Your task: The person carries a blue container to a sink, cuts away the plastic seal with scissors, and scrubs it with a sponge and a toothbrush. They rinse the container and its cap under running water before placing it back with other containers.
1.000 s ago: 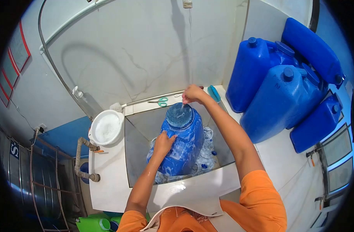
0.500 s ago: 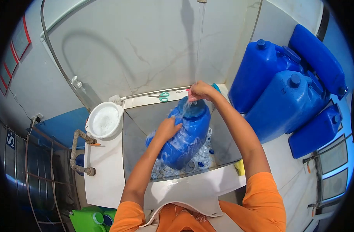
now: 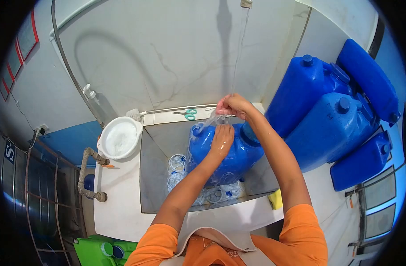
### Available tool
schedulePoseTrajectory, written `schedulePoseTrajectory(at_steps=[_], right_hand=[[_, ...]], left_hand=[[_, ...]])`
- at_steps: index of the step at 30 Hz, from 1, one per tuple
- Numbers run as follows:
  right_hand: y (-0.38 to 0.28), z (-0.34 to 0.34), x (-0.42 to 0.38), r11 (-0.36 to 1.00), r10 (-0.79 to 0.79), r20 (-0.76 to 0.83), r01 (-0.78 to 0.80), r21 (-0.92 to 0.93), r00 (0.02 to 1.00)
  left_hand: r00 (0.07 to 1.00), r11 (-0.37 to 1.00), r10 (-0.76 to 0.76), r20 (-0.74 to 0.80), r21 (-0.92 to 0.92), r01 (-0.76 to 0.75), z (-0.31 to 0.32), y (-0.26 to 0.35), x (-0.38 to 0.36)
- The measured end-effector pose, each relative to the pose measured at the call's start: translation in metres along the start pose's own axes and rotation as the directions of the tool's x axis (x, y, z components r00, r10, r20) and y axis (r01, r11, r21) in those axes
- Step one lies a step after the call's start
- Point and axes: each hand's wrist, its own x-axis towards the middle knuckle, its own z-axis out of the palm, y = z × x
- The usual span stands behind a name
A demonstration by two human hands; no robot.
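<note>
My left grip [image 3: 222, 140] rests over a blue jug [image 3: 231, 166] in the sink [image 3: 157, 144], its tightness hidden, while my right grip [image 3: 235, 106] curls near the desk's far edge [image 3: 165, 117], contents unclear.

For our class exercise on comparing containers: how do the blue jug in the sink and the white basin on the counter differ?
The jug is blue and boxy; the basin is white and round. The jug looks larger than the basin. The left hand is on the jug, while neither hand touches the basin, which holds foamy suds. Both look like plastic.
</note>
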Motion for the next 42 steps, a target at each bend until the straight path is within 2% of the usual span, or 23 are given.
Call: schedulePoseTrajectory(at_steps=[1, 4, 9, 11, 13, 15, 17, 21, 22, 23, 24, 25, 26, 27, 29, 33, 35, 36, 37, 39, 40, 41, 42], right_hand=[[-0.001, 0.0, 0.0, 0.999, -0.027, -0.014, 0.026, -0.035, 1.0], [-0.002, 0.004, -0.002, 0.995, -0.069, -0.045, 0.065, -0.07, 0.997], [0.005, -0.005, 0.009, 0.985, -0.097, -0.064, 0.087, -0.15, 0.993], [0.006, -0.008, 0.009, 0.956, -0.034, -0.003, 0.031, -0.291, 0.999], [0.008, -0.013, 0.012, 0.932, -0.042, -0.015, 0.034, -0.36, 0.999], [0.009, -0.015, 0.011, 0.904, -0.053, -0.023, 0.038, -0.425, 0.998], [0.006, -0.012, 0.006, 0.922, -0.063, -0.047, 0.04, -0.384, 0.997], [0.032, -0.013, 0.016, 0.966, -0.075, -0.13, 0.039, -0.255, 0.989], [0.055, -0.022, 0.027, 0.797, -0.184, -0.209, 0.021, -0.603, 0.961], [0.07, -0.025, 0.03, 0.511, -0.313, -0.236, -0.046, -0.858, 0.92], [0.072, -0.008, 0.001, 0.404, -0.126, -0.403, -0.324, -0.855, 0.907], [0.075, 0.006, -0.023, 0.363, -0.029, -0.486, -0.443, -0.819, 0.874], [0.106, 0.007, -0.029, 0.268, -0.228, -0.487, -0.427, -0.864, 0.843], [0.115, 0.007, -0.039, 0.265, -0.229, -0.487, -0.428, -0.864, 0.843], [0.124, 0.004, -0.055, 0.327, -0.401, -0.485, -0.373, -0.868, 0.777], [0.131, 0.001, -0.097, 0.187, -0.467, -0.324, -0.267, -0.945, 0.823], [0.13, -0.002, -0.118, -0.06, -0.373, 0.188, 0.178, -0.982, 0.909], [0.124, -0.001, -0.124, -0.12, -0.287, 0.328, 0.305, -0.945, 0.9], [0.118, -0.004, -0.12, -0.119, -0.287, 0.329, 0.308, -0.944, 0.9], [0.101, -0.009, -0.107, 0.136, 0.161, 0.418, 0.399, -0.907, 0.894], [0.097, -0.01, -0.108, 0.442, 0.028, 0.327, 0.282, -0.852, 0.945], [0.1, -0.007, -0.112, 0.444, 0.025, 0.326, 0.281, -0.851, 0.945], [0.11, -0.005, -0.116, 0.212, -0.164, 0.079, 0.113, -0.971, 0.983]], left_hand=[[0.995, 0.998, 0.06, -0.076, -0.022, -0.061, 0.001, 0.001, -0.001], [0.994, 0.994, 0.101, -0.039, -0.035, -0.103, 0.002, -0.003, 0.002], [0.996, 0.987, 0.059, 0.063, -0.156, -0.049, 0.002, -0.026, 0.011], [0.997, 0.983, 0.035, 0.065, -0.181, -0.022, 0.001, -0.038, 0.016], [0.96, 0.989, 0.041, 0.277, -0.15, 0.0, -0.013, -0.047, 0.023], [0.963, 0.987, 0.044, 0.267, -0.162, 0.0, -0.037, -0.047, 0.025], [0.846, 0.98, -0.028, 0.533, -0.152, 0.128, -0.054, -0.045, 0.02], [0.774, 0.961, 0.016, 0.633, -0.223, 0.162, -0.059, -0.042, -0.003], [0.775, 0.956, -0.01, 0.631, -0.22, 0.192, -0.061, -0.037, -0.009], [0.778, 0.951, -0.037, 0.628, -0.218, 0.221, -0.063, -0.031, -0.014], [0.778, 0.95, -0.039, 0.627, -0.217, 0.223, -0.065, -0.024, -0.02], [0.785, 0.941, -0.083, 0.613, -0.211, 0.264, -0.069, -0.016, -0.023], [0.791, 0.93, -0.125, 0.599, -0.207, 0.303, -0.073, -0.012, -0.025], [0.793, 0.929, -0.125, 0.597, -0.209, 0.304, -0.077, -0.011, -0.025], [0.81, 0.948, -0.07, 0.582, -0.214, 0.235, -0.082, -0.011, -0.027], [0.81, 0.976, 0.039, 0.585, -0.196, 0.095, -0.083, -0.03, -0.024], [0.752, 0.987, 0.124, 0.648, -0.161, -0.023, -0.087, -0.038, -0.022], [0.713, 0.991, 0.115, 0.692, -0.127, -0.037, -0.09, -0.034, -0.021], [0.712, 0.992, 0.113, 0.693, -0.125, -0.035, -0.092, -0.029, -0.022], [0.723, 0.993, 0.097, 0.684, -0.117, -0.023, -0.093, -0.018, -0.024], [0.724, 0.993, 0.096, 0.683, -0.112, -0.027, -0.089, -0.017, -0.024], [0.759, 0.992, 0.086, 0.646, -0.123, -0.007, -0.085, -0.014, -0.026], [0.789, 0.99, 0.077, 0.609, -0.14, 0.011, -0.084, -0.01, -0.028]])
